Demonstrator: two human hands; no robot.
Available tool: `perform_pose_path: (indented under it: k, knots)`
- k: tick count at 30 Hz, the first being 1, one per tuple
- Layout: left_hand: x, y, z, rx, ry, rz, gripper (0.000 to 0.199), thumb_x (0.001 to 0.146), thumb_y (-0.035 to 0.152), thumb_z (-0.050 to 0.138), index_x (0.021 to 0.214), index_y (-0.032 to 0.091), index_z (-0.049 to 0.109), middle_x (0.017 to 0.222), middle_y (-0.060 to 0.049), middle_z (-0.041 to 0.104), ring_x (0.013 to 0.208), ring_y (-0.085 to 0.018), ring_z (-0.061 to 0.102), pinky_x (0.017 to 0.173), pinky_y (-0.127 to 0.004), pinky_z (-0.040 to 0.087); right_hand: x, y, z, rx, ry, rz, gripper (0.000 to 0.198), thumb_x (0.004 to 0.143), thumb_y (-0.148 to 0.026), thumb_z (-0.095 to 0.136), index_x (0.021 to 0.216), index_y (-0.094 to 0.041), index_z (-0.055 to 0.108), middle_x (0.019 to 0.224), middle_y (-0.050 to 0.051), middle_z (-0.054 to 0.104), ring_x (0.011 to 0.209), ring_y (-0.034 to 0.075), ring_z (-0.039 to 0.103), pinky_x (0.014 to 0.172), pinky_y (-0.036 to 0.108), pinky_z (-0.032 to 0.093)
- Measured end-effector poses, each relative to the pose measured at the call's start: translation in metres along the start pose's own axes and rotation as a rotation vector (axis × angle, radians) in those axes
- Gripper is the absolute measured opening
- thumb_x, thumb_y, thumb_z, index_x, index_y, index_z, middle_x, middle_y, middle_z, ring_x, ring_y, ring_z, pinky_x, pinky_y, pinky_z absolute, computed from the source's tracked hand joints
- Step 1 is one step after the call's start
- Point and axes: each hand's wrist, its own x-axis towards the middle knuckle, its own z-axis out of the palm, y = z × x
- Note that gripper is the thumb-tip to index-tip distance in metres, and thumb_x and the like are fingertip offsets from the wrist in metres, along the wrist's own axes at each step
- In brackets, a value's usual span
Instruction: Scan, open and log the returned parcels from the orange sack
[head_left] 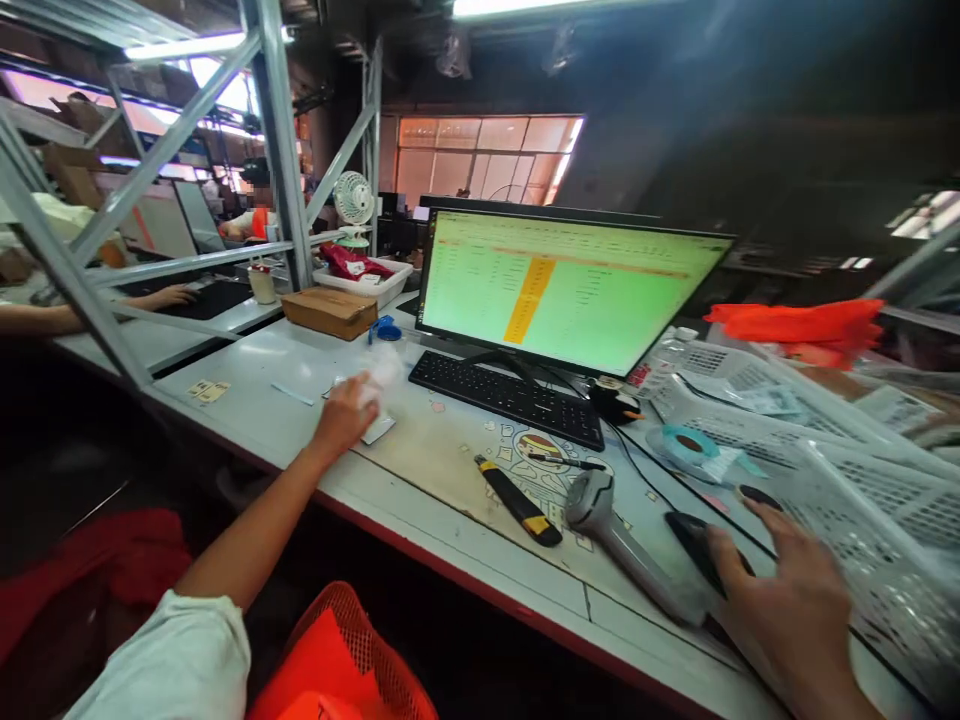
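Currently the left hand [345, 418] is against blurred clear plastic [385, 368] at its one o'clock; whether its grip closes on it, I cannot tell. The right hand [795, 580] has a wide grip, with a black mouse [691, 542] at its ten o'clock. On the tabletop [262, 435], a gray scanner [634, 555] lies at that hand's nine o'clock.

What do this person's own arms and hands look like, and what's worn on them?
The left hand and right hand are both bare, five-fingered human hands without gloves. A loose, whitish short sleeve ends near the left elbow; no right sleeve shows.
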Motion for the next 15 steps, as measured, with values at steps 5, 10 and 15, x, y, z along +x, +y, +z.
perform_pose_path:
  k: [5,10,15]
  knots:
    - [-0.047,0.097,-0.004,-0.332,-0.418,0.719,0.05,0.101,0.025,0.061,0.151,0.021,0.054,0.145,-0.012,0.065,0.133,-0.027,0.064,0.116,-0.037,0.05,0.001,-0.133,-0.01,0.31,-0.373,-0.537,0.077,0.099,-0.057,0.063,0.167,-0.036,0.033,0.166,0.014,0.043,0.145,0.04,0.052,0.114,0.056,0.052]
    - [-0.08,0.13,0.004,-0.525,-0.476,0.844,0.047,0.105,0.037,0.059,0.15,0.024,0.053,0.147,-0.012,0.064,0.133,-0.025,0.065,0.112,-0.035,0.054,-0.045,-0.183,-0.021,0.303,-0.836,-0.508,0.056,0.104,-0.038,0.061,0.154,-0.018,0.049,0.129,0.015,0.073,0.11,0.028,0.074,0.089,0.038,0.062]
    - [-0.009,0.014,0.027,-0.344,-0.134,0.381,0.069,0.086,0.069,0.067,0.144,0.033,0.054,0.155,-0.01,0.059,0.142,-0.039,0.057,0.122,-0.059,0.044,-0.006,-0.099,-0.047,0.195,-0.537,-0.174,0.043,0.097,-0.039,0.072,0.135,-0.019,0.066,0.119,0.011,0.076,0.107,0.026,0.074,0.095,0.038,0.059]
